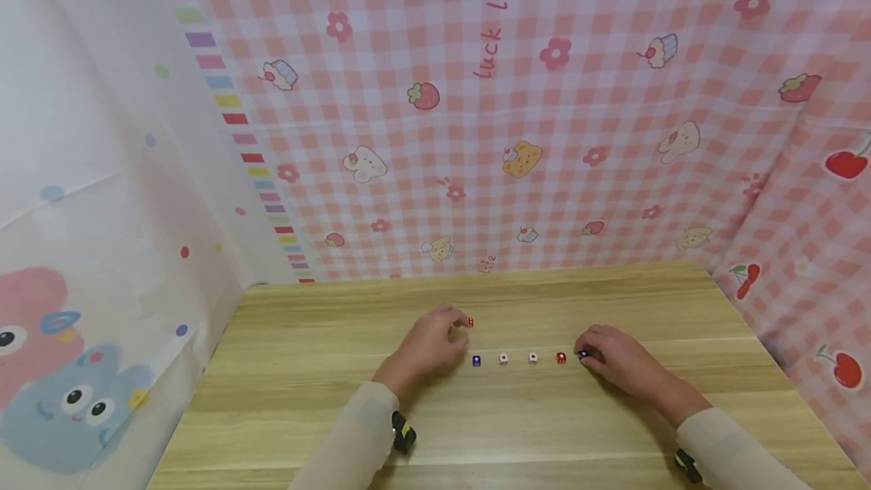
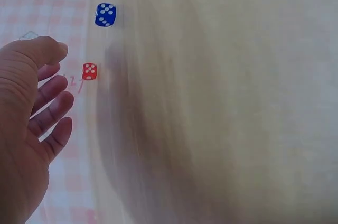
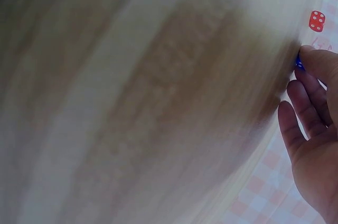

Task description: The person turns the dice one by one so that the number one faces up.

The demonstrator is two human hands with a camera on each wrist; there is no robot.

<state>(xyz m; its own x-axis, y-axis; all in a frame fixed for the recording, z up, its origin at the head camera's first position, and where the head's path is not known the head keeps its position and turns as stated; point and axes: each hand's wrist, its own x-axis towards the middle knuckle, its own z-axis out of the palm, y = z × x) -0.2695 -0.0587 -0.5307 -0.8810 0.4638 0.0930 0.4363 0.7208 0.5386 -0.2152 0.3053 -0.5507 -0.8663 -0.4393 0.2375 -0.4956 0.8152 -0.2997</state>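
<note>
My left hand [image 1: 435, 339] is beside a red die [image 1: 470, 322] that sits behind the row; in the left wrist view a gap shows between its loosely bent fingers and this red die [image 2: 89, 71]. At the right end of the row, my right hand [image 1: 622, 358] pinches a blue die [image 1: 583, 354] between thumb and finger, partly hidden by them in the right wrist view. From left to right, the row also has a blue die [image 1: 476, 361], a white die [image 1: 503, 359], a second white die [image 1: 533, 358] and another red die [image 1: 561, 358].
The dice lie on a wood-grain table [image 1: 531, 437]. Behind it hangs a pink checked cloth [image 1: 449, 127], with a white patterned cloth [image 1: 122, 127] along the left side. Each wrist wears a dark strap, such as the left strap [image 1: 404, 433].
</note>
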